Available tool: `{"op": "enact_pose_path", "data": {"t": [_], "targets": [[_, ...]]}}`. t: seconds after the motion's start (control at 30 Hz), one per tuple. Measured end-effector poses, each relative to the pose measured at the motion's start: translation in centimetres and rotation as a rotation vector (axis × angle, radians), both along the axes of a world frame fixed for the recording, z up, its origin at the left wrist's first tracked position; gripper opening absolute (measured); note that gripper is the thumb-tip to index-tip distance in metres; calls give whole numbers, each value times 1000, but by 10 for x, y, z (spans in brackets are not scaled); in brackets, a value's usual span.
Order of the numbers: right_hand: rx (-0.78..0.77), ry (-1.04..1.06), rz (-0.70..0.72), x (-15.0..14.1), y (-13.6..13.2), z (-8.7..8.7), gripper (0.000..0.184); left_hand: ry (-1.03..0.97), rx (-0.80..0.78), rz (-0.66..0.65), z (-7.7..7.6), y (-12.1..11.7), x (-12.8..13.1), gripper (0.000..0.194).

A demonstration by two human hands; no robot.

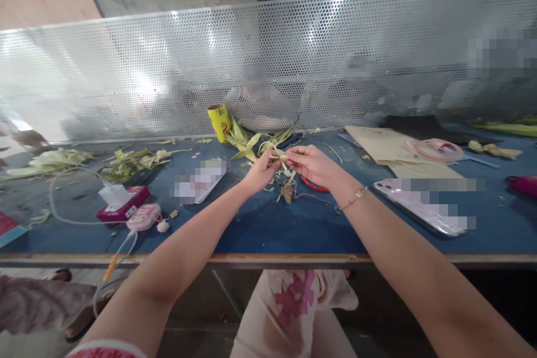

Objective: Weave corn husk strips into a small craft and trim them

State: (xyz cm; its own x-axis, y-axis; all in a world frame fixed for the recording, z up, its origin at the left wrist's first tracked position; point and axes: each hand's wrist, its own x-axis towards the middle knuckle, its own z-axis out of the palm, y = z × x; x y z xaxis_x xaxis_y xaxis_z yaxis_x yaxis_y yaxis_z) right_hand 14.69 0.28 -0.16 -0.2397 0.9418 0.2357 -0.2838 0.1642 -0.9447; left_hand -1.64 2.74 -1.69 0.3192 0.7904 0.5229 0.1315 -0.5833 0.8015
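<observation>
My left hand [263,170] and my right hand [311,163] meet over the middle of the blue table. Both have their fingertips pinched on a pale green strip of husk [282,159] that looks like corn husk. Fingers cover part of the strip. Just behind it lie green husk leaves [240,137], beside a tilted yellow cylinder [218,124]. Below the fingers are scraps with a brown fibrous tuft [287,194]. A red curved handle [314,184] shows partly from under my right hand.
A perforated metal panel [277,61] stands along the back. To the left lie husk piles [136,162], a purple power strip [126,205], a pink case [144,216] and a phone [205,182]. Cardboard [373,144], a pink coil [436,150] and another phone [419,207] are at right.
</observation>
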Motion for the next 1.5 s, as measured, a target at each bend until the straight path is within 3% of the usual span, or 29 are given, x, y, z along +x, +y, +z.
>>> {"op": "enact_pose_path", "data": {"t": [0.2, 0.63, 1.23, 1.5], "targets": [[-9, 16, 1, -1, 1, -1, 26, 76, -68, -104, 2, -2, -1, 7], [18, -22, -79, -4, 2, -2, 31, 77, -76, -108, 4, -6, 2, 6], [107, -9, -203, -7, -2, 2, 24, 20, -143, -78, 12, -12, 3, 6], [71, 55, -155, -6, 1, 1, 23, -5, -116, -74, 7, -7, 2, 11]]}}
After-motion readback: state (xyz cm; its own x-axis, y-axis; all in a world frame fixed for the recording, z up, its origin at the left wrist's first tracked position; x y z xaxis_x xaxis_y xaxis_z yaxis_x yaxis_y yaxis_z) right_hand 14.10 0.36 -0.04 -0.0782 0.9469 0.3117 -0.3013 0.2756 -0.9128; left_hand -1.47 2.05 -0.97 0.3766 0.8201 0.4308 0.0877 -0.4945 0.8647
